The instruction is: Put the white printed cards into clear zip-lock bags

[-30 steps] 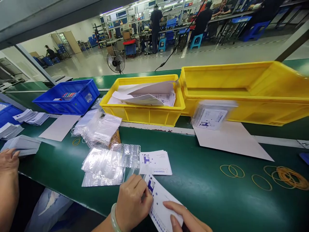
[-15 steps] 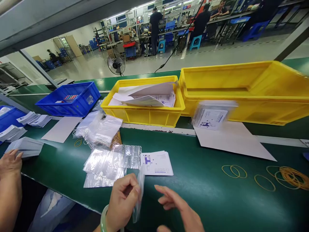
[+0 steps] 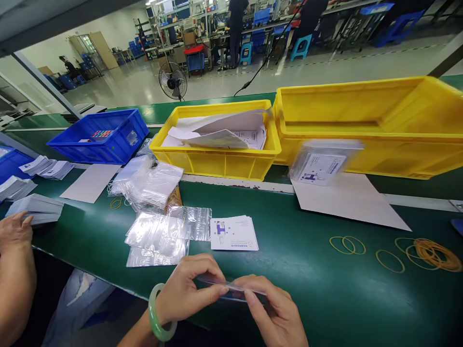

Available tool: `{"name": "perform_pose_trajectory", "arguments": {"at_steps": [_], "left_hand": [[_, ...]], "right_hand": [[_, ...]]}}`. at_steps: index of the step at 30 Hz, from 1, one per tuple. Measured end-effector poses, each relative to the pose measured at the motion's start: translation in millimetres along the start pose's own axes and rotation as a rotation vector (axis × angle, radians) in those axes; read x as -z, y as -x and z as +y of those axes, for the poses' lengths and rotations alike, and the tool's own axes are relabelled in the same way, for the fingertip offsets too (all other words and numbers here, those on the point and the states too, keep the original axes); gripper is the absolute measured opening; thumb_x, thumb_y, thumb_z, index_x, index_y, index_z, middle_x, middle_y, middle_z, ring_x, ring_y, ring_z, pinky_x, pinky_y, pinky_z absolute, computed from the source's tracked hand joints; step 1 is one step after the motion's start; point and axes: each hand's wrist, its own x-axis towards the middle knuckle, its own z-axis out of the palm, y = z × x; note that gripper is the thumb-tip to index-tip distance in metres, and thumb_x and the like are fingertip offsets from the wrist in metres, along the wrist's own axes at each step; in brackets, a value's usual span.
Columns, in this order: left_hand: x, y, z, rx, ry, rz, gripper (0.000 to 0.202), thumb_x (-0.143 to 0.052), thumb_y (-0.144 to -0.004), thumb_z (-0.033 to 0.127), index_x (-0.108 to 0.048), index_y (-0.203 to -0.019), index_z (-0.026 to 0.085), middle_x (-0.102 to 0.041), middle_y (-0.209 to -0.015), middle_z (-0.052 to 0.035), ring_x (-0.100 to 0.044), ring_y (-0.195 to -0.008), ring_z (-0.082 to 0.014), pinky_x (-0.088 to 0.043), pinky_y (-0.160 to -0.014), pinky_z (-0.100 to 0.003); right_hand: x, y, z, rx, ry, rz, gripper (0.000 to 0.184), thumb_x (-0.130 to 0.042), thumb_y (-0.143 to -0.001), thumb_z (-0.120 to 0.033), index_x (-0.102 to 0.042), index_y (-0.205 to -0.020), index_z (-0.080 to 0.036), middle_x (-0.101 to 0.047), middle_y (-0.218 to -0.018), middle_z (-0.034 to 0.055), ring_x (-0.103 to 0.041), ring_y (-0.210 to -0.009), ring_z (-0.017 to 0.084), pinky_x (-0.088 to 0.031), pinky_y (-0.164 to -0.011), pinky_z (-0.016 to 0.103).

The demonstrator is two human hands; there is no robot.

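Head view: left hand and right hand both pinch a clear zip bag, seen edge-on and held flat just above the near edge of the green belt. Bag's long axis runs left-right between the hands, left fingertips on its left end, right fingertips on its right end, neither hand nearer. Stack of printed cards lies just beyond, pile of empty bags to its left.

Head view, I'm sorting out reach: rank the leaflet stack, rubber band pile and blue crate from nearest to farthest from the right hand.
1. Leaflet stack, just ahead of the right hand.
2. Rubber band pile, far right.
3. Blue crate, back left.
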Motion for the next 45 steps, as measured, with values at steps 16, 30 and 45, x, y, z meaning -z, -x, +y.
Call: {"name": "perform_pose_trajectory", "arguments": {"at_steps": [16, 30, 45], "left_hand": [[-25.0, -2.0, 5.1, -0.007, -0.057, -0.153, 0.017, -0.057, -0.084, 0.014, -0.064, -0.069, 0.016, -0.061, -0.062, -0.0013, -0.053, -0.056, -0.0108, -0.041, -0.055, -0.022], [-19.7, -67.0, -73.4, -0.203, -0.697, -0.053, 0.098, -0.083, -0.071, 0.049, -0.031, -0.15, 0.02, -0.049, -0.144, -0.0212, -0.046, -0.134, -0.0406, -0.042, -0.109, -0.061], [-30.8, -77.8, -63.4, -0.276, -0.592, -0.151, 0.093, -0.078, -0.078, 0.039, -0.025, -0.152, 0.021, -0.053, -0.139, -0.0192, -0.05, -0.129, -0.0356, -0.042, -0.107, -0.056]], "right_hand": [[7.2, 9.5, 3.5, -0.173, 0.147, -0.24, 0.03, -0.05, -0.092, -0.028, -0.066, -0.068, -0.02, -0.062, -0.057, -0.001, -0.058, -0.053, 0.013, -0.045, -0.053, 0.021], [100.2, 62.9, 52.2, -0.699, 0.242, 0.795, 0.069, -0.067, -0.078, -0.064, -0.058, -0.132, -0.022, -0.055, -0.145, 0.0106, -0.046, -0.136, 0.035, -0.054, -0.089, 0.035], [35.9, -3.1, 53.9, -0.476, 0.137, 0.36, 0.042, -0.058, -0.091, -0.055, -0.069, -0.111, -0.021, -0.074, -0.11, 0.0113, -0.07, -0.093, 0.024, -0.058, -0.066, 0.028]]}}
